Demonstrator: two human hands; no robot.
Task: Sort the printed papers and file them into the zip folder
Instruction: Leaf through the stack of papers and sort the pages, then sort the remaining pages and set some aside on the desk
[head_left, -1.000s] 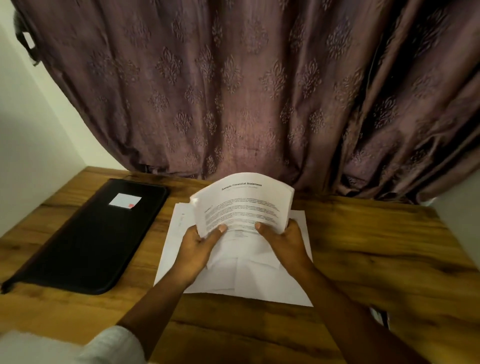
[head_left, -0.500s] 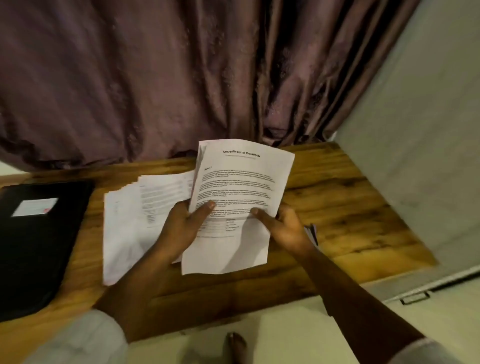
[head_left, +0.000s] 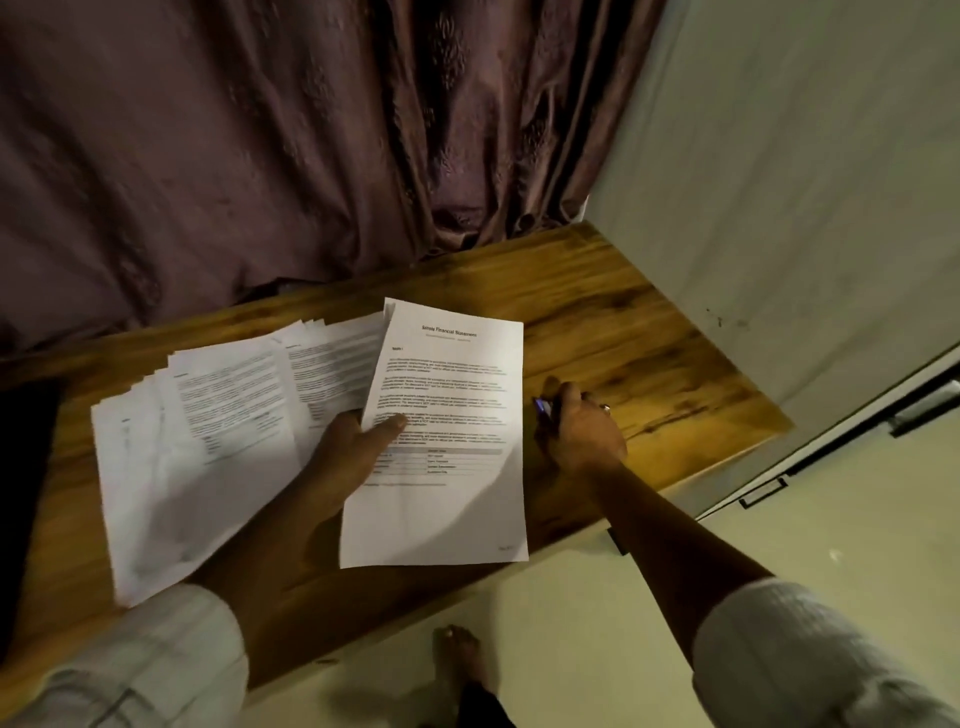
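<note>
Your tabletop (head_left: 613, 322) carries everything, with a curtain (head_left: 260, 130) hanging behind it. At its left edge you can see a dark strip of the folder (head_left: 26, 493), lying flat. A fanned spread of papers (head_left: 208, 441) lies between the folder and your hands. Your left hand (head_left: 353, 452) pinches a sheet (head_left: 447, 467) by its left edge, thumb on top. Your right hand (head_left: 582, 431) is closed on the tabletop just right of the sheet, around a small dark object (head_left: 544, 410), possibly a clip; it's too blurred to tell.
</note>
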